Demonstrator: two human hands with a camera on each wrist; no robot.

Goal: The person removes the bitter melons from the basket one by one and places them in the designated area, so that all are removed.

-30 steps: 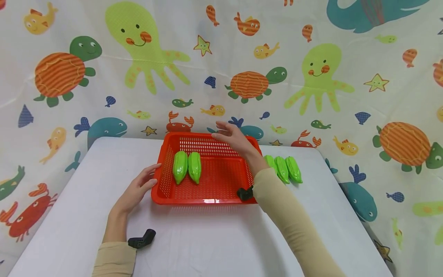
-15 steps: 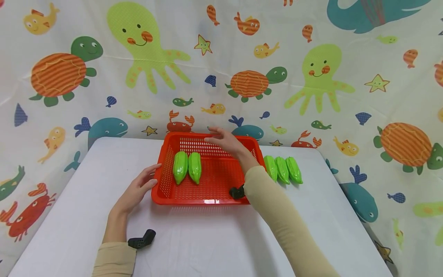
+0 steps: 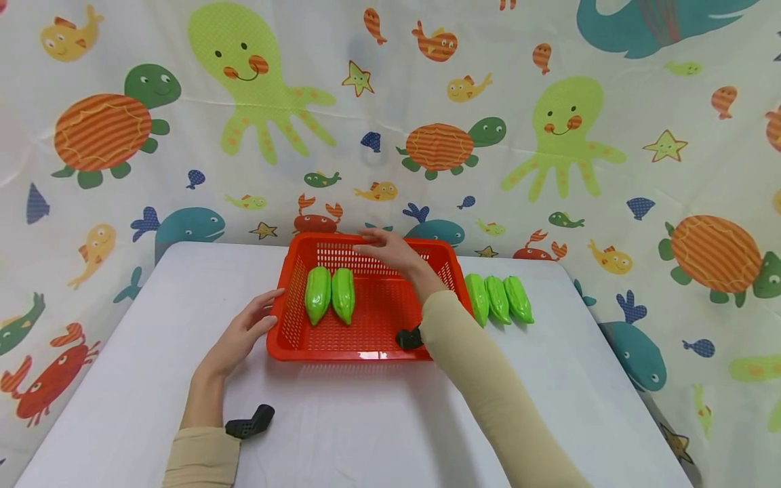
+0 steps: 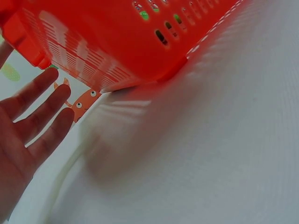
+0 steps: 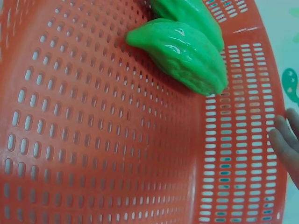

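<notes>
A red plastic basket (image 3: 390, 354) with slotted walls stands on the white table. Two glossy green, ridged bitter melons, a left one (image 3: 318, 295) and a right one (image 3: 344, 295), lie side by side in its left part. My left hand (image 3: 241, 332) has its fingertips at the basket's left rim, fingers spread in the left wrist view. Over the back part of the basket is my right hand (image 3: 396, 256), fingers extended and holding nothing. In the right wrist view its fingers (image 5: 284, 140) show near the rim, apart from the bitter melon (image 5: 184, 53).
Three more green bitter melons (image 3: 497, 298) lie in a row on the table, right of the basket. Behind the table hangs a white cloth (image 3: 390, 108) printed with sea animals. A black device is on each wrist.
My right hand has moved left over the basket, and its forearm now uncovers more of the bitter melons on the right. The left hand and basket have stayed in place.
</notes>
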